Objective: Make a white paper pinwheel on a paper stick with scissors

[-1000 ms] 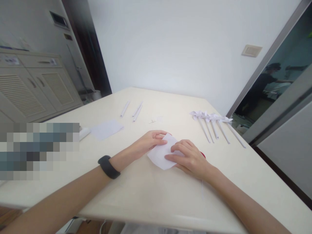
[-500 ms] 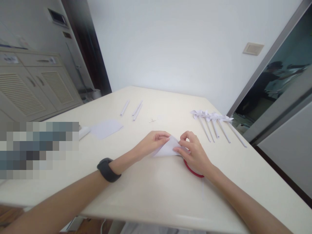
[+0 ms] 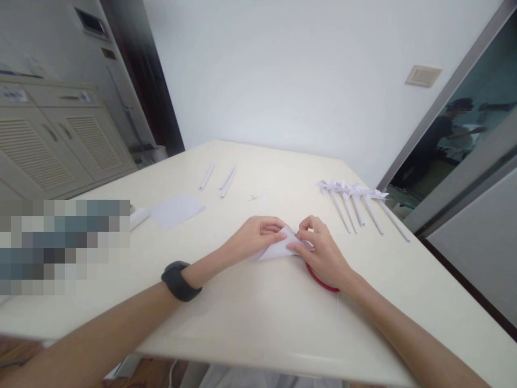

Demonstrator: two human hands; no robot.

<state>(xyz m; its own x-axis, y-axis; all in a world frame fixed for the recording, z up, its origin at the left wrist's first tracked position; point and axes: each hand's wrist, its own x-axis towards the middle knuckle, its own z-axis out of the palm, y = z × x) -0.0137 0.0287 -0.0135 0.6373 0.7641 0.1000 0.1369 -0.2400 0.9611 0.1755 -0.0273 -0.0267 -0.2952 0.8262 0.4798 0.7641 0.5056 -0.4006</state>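
Left hand [image 3: 254, 237] and right hand [image 3: 323, 256] meet at folded white paper [image 3: 278, 250], centre of cream tabletop [image 3: 250, 323]; both sets of fingers curled shut, pinching paper's top fold; red band [image 3: 321, 281] under right palm; black wristband [image 3: 180, 280] on left wrist; paper pinwheels [image 3: 355, 202] at 2 o'clock; flat sheet [image 3: 175, 210] at 10 o'clock; rolled paper sticks [image 3: 220, 178] at 11 o'clock, well apart.

white folded paper [image 3: 278, 250], cream table [image 3: 258, 318], black wristband [image 3: 180, 281], red band [image 3: 321, 281]
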